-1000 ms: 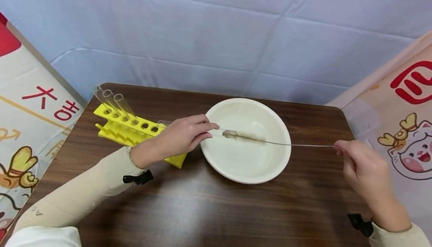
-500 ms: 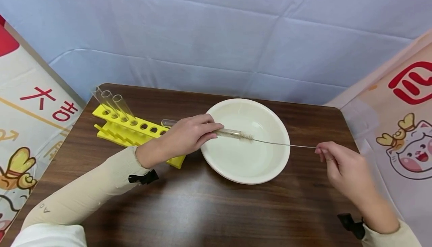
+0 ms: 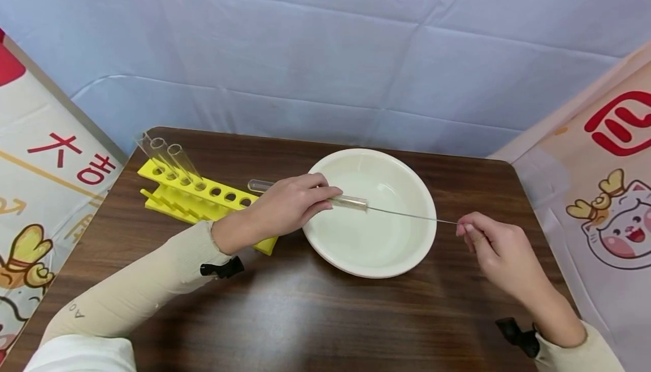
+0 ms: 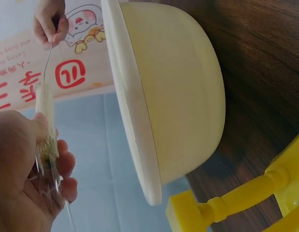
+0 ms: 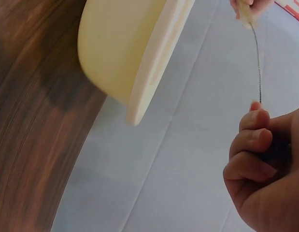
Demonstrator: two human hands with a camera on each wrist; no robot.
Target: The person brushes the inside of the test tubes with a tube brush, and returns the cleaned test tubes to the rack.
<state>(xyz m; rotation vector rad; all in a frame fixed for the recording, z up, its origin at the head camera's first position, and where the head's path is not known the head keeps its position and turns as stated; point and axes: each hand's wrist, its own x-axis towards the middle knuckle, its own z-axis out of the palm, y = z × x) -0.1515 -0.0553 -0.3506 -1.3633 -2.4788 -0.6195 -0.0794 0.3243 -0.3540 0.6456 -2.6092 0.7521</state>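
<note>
My left hand [image 3: 292, 205] grips a clear glass test tube [image 3: 351, 201] that lies roughly level over the left part of a white basin [image 3: 373, 269]. Its rounded end sticks out behind the hand toward the rack; its mouth faces right. A test tube brush [image 4: 45, 150] has its bristles inside the tube, seen through the glass in the left wrist view. From the mouth a thin twisted wire handle [image 3: 407, 214] runs right, past the basin's rim. My right hand [image 3: 500, 250] pinches that wire, fingers curled, as the right wrist view also shows.
A yellow test tube rack [image 3: 203, 191] stands left of the basin, partly behind my left forearm. Several clear test tubes [image 3: 180, 160] lean in its left holes. The brown wooden table [image 3: 325, 321] ends at a pale cloth backdrop [image 3: 325, 61], with printed sheets at both sides.
My right hand has moved left, pushing the brush into the tube; its bristles, outside a second ago, are now within the glass. The left hand has shifted slightly right.
</note>
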